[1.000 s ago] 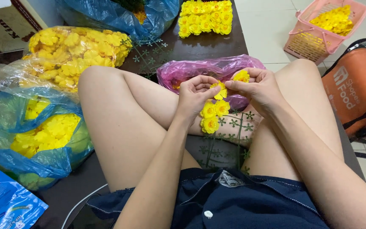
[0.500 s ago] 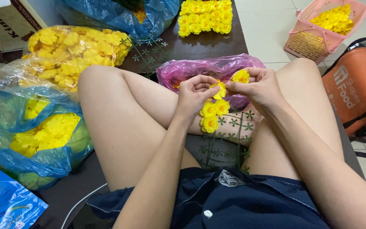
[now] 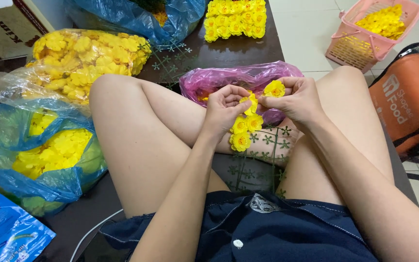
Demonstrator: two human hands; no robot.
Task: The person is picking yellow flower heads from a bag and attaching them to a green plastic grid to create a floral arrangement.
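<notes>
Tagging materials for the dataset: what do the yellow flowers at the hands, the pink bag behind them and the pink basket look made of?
Yellow flowers: likely fabric or thin plastic, matte; all identical in shape and flat colour, so artificial.
Pink bag: thin plastic film, glossy, translucent and wrinkled.
Pink basket: rigid moulded plastic, perforated walls with a slight sheen.
Both the left hand and the right hand pinch flowers.

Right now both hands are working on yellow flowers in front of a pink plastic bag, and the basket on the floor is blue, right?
Not quite: in the head view the basket is pink, not blue. The left hand and right hand do hold yellow flowers before the pink plastic bag.
</notes>
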